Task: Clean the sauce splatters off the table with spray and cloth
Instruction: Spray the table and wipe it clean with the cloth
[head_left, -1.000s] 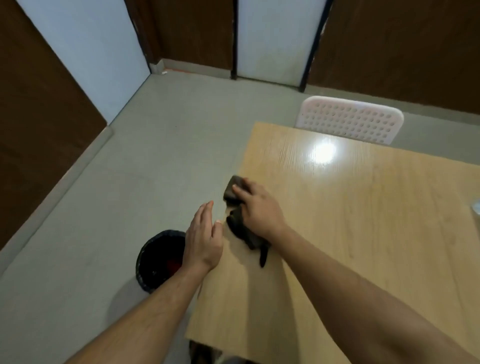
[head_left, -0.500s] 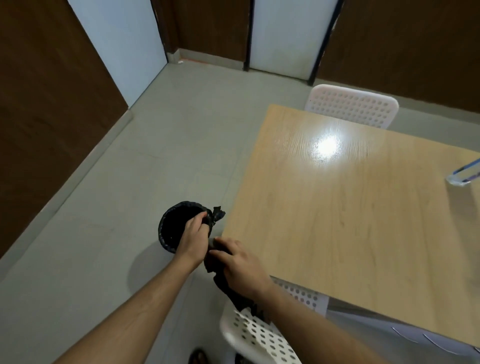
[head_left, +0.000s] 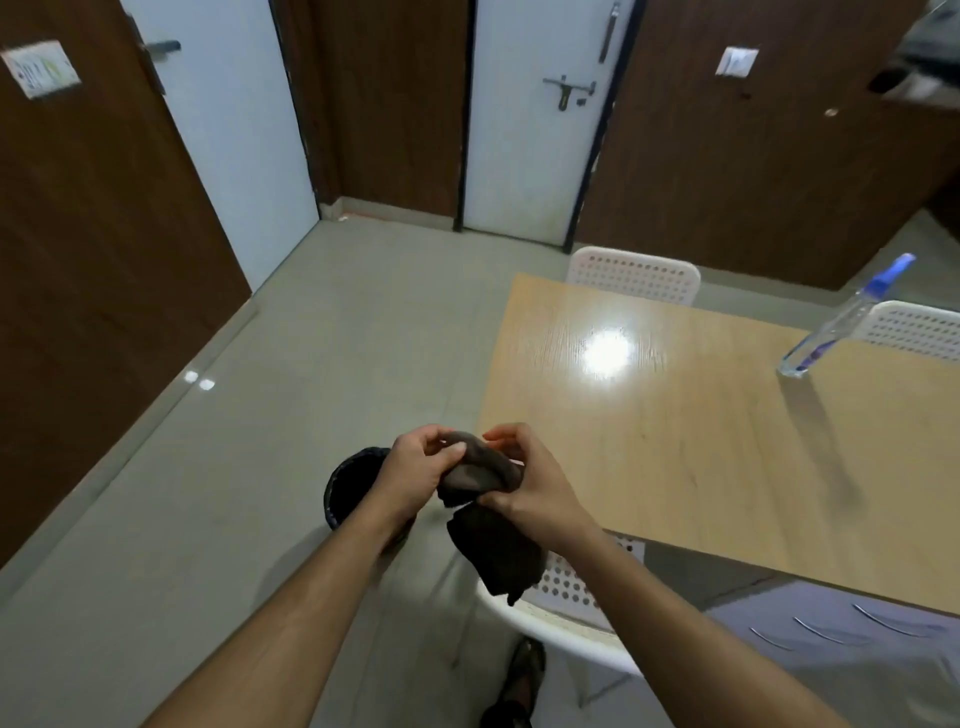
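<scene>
Cloth (head_left: 483, 475) gripped by both left hand (head_left: 415, 470) and right hand (head_left: 530, 486), off worktop (head_left: 675, 441) edge, above bin (head_left: 353, 486). Spray bottle (head_left: 841, 319) far right, nearer right hand.

the left hand (head_left: 415, 475) hid much of the bin (head_left: 349, 486); the table's (head_left: 727, 467) right side ran off frame.
</scene>
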